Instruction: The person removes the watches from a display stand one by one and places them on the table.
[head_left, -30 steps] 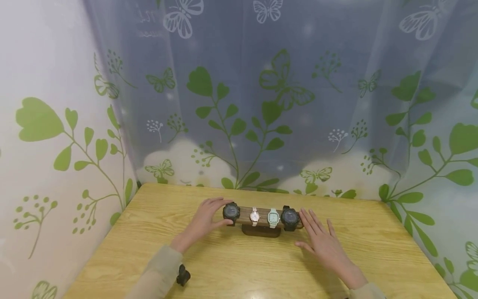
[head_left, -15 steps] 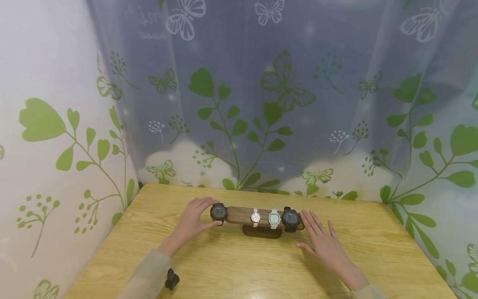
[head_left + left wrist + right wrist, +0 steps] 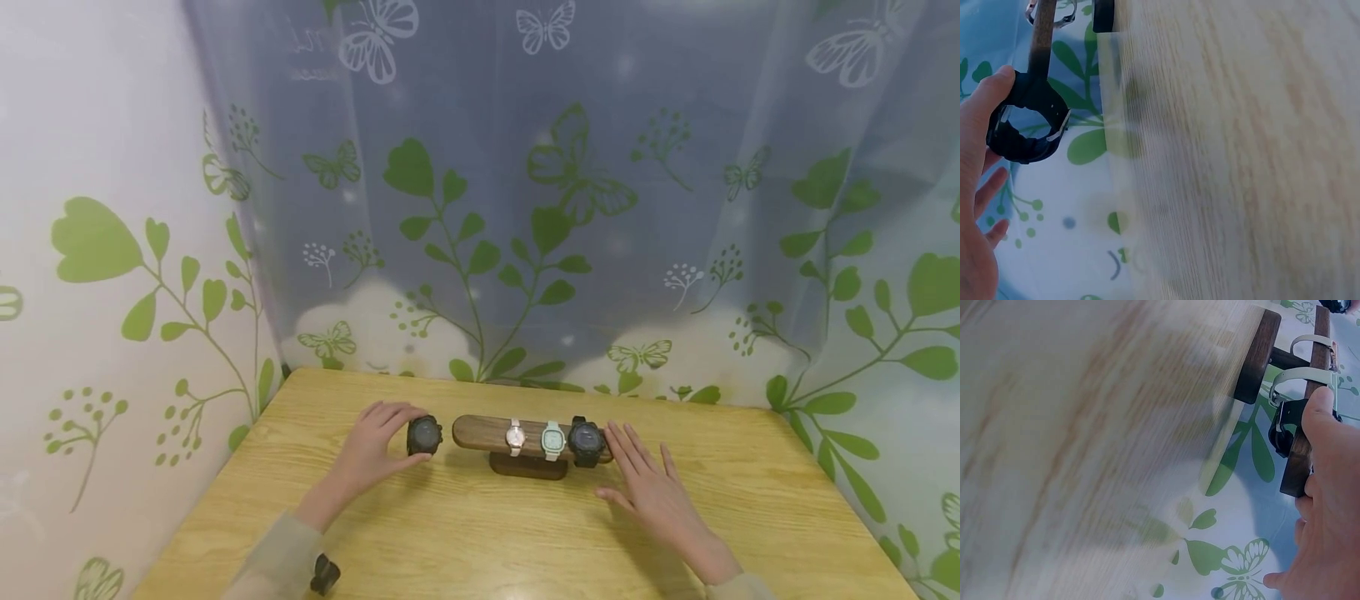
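Observation:
My left hand [image 3: 367,448] pinches a black wristwatch [image 3: 425,435] between thumb and fingers, just off the left end of a wooden watch stand [image 3: 478,432]. In the left wrist view the watch's closed strap [image 3: 1019,150] forms a loop by the bar's end. Still on the bar are a watch with a pale strap [image 3: 515,437], a mint-green square watch [image 3: 552,439] and a second black watch [image 3: 586,438]. My right hand [image 3: 663,508], fingers straight, touches the bar's right end beside that black watch. The right wrist view shows its thumb near the bar [image 3: 1299,469].
The stand's dark base [image 3: 528,467] rests on a light wooden table [image 3: 487,542]. A small black object [image 3: 325,575] shows beside the left sleeve [image 3: 273,554]. Behind the table hangs a curtain [image 3: 465,250] printed with leaves and butterflies.
My left hand has slid the black watch leftward off the bar's end, leaving a gap between them. The right hand stays at the stand's right end.

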A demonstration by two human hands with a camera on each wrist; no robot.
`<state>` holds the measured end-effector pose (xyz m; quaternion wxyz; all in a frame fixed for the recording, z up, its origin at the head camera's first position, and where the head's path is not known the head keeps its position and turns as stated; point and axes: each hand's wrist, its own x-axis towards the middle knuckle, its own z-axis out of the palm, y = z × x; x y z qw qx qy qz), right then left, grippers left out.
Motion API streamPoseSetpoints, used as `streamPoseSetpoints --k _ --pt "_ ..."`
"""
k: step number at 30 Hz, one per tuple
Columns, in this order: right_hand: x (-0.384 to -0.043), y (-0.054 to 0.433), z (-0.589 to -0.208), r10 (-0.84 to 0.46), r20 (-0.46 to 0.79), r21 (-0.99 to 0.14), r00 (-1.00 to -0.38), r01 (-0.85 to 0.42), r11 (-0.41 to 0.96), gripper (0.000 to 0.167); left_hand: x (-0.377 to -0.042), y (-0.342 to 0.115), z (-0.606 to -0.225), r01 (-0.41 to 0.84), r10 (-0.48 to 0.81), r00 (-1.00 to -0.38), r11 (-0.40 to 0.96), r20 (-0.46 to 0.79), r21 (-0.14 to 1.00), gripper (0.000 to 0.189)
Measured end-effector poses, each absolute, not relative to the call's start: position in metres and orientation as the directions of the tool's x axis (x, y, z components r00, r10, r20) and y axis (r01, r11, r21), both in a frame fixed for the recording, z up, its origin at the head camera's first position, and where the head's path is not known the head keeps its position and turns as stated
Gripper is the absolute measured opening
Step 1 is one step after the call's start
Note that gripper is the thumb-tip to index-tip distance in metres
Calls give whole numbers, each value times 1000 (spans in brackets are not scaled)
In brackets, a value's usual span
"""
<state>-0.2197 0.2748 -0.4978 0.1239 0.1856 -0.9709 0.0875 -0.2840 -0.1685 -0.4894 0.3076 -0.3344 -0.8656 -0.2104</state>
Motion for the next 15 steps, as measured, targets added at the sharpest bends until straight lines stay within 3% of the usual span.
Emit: streamPoseSetpoints --k 15 --pt "-221 276 -500 -347 282 -116 -895 -390 913 94 -253 -164 -490 712 499 -606 688 619 142 66"
